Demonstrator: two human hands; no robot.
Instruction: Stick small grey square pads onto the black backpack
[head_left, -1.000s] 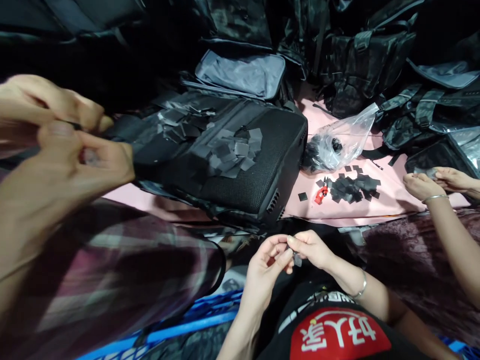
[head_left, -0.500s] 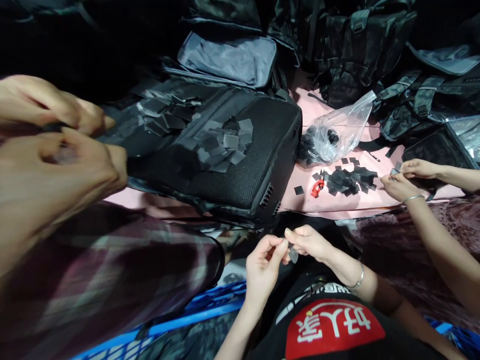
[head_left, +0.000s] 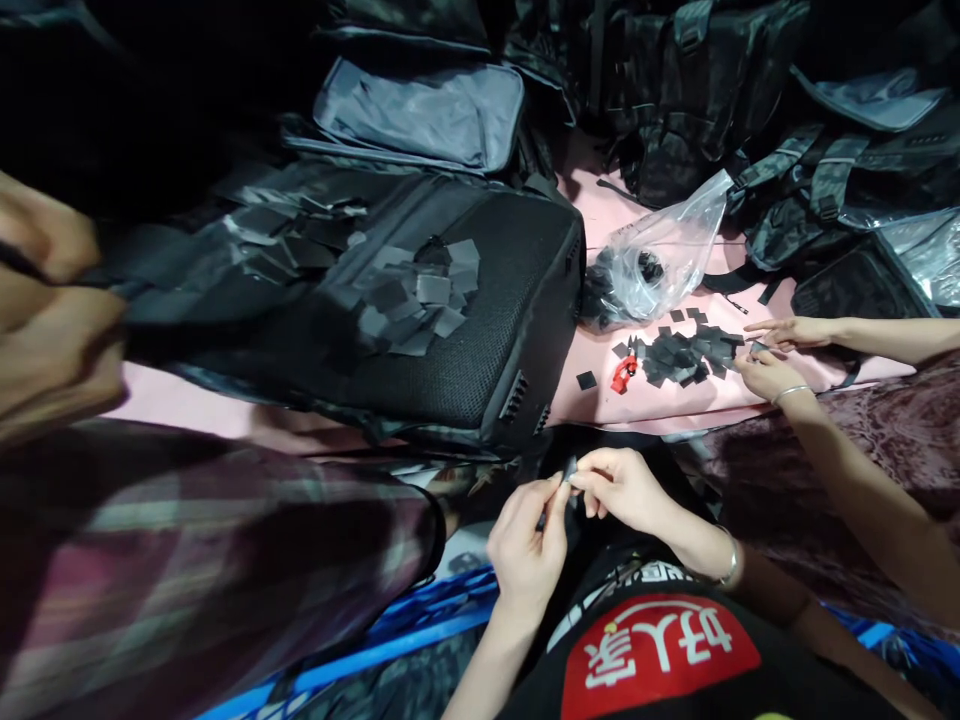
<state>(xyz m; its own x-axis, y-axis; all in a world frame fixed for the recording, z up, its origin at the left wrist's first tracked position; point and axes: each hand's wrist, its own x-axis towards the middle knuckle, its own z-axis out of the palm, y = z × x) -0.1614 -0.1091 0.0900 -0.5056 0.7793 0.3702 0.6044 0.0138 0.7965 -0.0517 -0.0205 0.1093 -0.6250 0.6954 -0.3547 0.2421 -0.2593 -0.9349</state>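
Note:
In front of the black apron, my left hand point(head_left: 528, 538) pinches a small dark flat piece point(head_left: 569, 468) between thumb and fingers. My right hand point(head_left: 621, 488), with a bracelet at the wrist, has its thumb and fingertips closed on the same piece from the other side. The piece looks like one of the small black squares in the pile point(head_left: 684, 355) on the pink cloth, though my fingers hide part of it.
Red-handled snips point(head_left: 623, 372) lie beside the pile, near a clear plastic bag point(head_left: 664, 265). A black backpack point(head_left: 502, 340) carries loose squares point(head_left: 431, 290). A co-worker's hands point(head_left: 772, 372) work at right; another person's hands point(head_left: 52, 320) are at left. A blue crate point(head_left: 330, 675) stands below.
The view has shifted slightly right. My fingers have changed their hold on the piece, which now stands up between them. The right co-worker's far hand has spread its fingers toward the pile.

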